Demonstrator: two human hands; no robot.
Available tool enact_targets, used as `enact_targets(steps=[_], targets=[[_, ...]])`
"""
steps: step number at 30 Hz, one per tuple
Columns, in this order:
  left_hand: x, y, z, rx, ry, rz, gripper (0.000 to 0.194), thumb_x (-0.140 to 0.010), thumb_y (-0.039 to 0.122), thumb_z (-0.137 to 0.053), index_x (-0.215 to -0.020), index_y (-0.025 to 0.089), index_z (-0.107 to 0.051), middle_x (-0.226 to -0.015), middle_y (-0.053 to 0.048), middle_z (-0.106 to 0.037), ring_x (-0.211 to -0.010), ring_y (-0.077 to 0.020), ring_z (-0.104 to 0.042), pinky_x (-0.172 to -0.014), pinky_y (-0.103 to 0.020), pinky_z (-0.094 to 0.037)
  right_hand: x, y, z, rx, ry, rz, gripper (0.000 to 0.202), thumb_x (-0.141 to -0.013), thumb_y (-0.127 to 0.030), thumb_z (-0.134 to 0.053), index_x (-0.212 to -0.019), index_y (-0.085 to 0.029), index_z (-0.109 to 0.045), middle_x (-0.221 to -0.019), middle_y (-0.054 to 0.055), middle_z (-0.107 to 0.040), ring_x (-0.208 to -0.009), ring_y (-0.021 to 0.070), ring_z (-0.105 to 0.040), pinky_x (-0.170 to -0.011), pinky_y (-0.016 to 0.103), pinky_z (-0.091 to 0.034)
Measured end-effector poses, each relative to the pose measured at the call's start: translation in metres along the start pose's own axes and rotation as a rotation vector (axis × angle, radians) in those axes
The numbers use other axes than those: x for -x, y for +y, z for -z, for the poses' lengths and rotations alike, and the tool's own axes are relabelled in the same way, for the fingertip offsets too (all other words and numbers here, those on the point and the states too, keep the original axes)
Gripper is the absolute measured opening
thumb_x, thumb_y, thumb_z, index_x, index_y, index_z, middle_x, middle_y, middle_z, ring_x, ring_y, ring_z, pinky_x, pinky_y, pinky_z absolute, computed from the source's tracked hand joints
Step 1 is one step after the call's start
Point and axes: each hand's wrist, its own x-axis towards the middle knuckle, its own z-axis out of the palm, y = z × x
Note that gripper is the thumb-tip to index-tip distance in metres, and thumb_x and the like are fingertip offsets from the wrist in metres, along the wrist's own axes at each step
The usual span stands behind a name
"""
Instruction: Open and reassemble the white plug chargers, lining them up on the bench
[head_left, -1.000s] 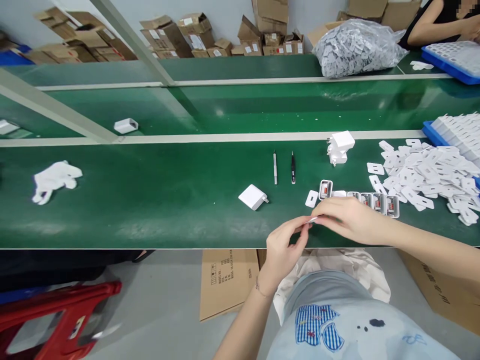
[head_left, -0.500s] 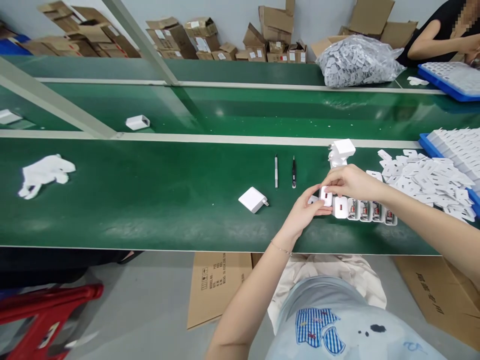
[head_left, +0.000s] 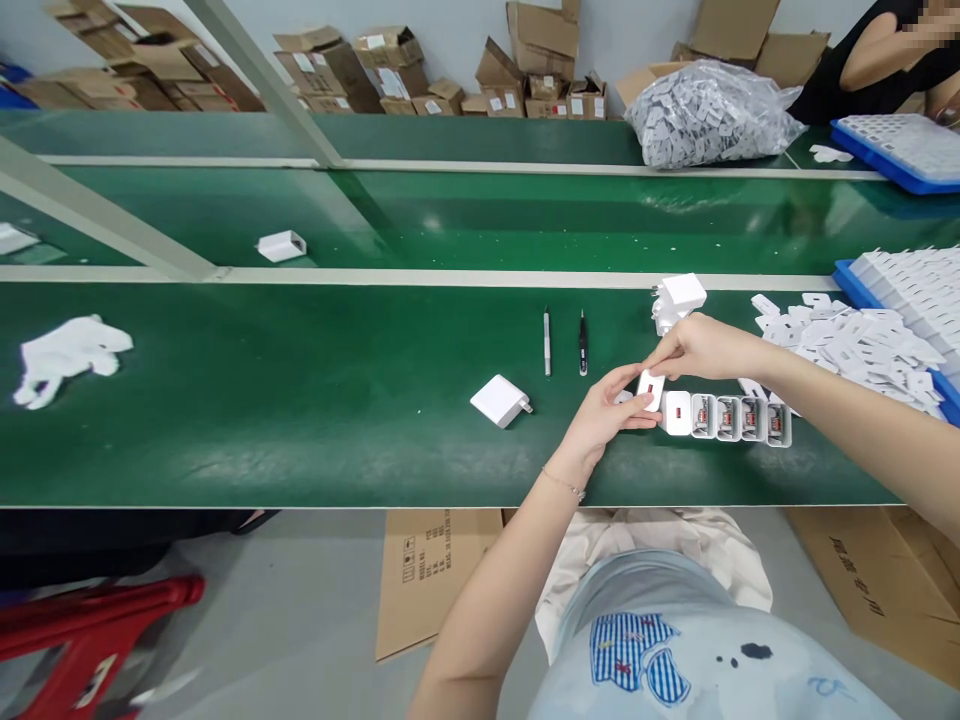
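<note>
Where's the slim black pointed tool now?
In the head view, the black tool lies right of centre on the green tabletop, right of the slim white pen-like stick, beyond the left hand.

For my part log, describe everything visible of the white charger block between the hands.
The white charger block looks like smooth plastic, with rounded corners and a small reddish slot in its visible face. Slightly tilted, it is just left of the row of housings. The left hand grips it; the right hand touches its upper edge. Its underside is hidden.
</note>
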Motion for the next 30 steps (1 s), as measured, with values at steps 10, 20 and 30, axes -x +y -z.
enact_targets(steps=[10,20,30], targets=[[-0.002,0.007,-0.001,-0.048,-0.004,0.021,0.043,-0.079,0.010,-0.069,-0.120,0.013,-0.056,-0.139,-0.018,-0.052,-0.065,-0.0145,-0.072,-0.068,-0.027,-0.063,-0.026,0.013,0.020,-0.051,-0.327,0.049,0.019,-0.078,-0.020,-0.062,-0.096,-0.017,-0.063,-0.086,0.003,-0.073,-0.078,0.0169,-0.070,-0.068,0.027,-0.054],[-0.005,0.009,0.001,-0.047,-0.014,0.025,0.036,-0.075,0.016,-0.074,-0.108,0.015,-0.060,-0.129,-0.014,-0.060,-0.062,-0.0132,-0.071,-0.062,-0.023,-0.061,-0.065,0.012,0.028,-0.205,-0.654,-0.012,0.028,-0.075,-0.043,-0.069,-0.078,-0.017,-0.060,-0.079,-0.001,-0.068,-0.070,0.0137,-0.069,-0.065,0.027,-0.053],[-0.005,0.012,0.000,-0.042,-0.017,0.019,0.030,-0.073,0.011,-0.070,-0.100,0.014,-0.059,-0.121,-0.012,-0.065,-0.060,-0.0151,-0.071,-0.060,-0.024,-0.060,-0.069,-0.001,0.023,0.076,-0.580,0.033,0.020,-0.080,-0.027,-0.068,-0.067,-0.017,-0.057,-0.067,-0.004,-0.061,-0.059,0.0127,-0.067,-0.058,0.025,-0.048]])
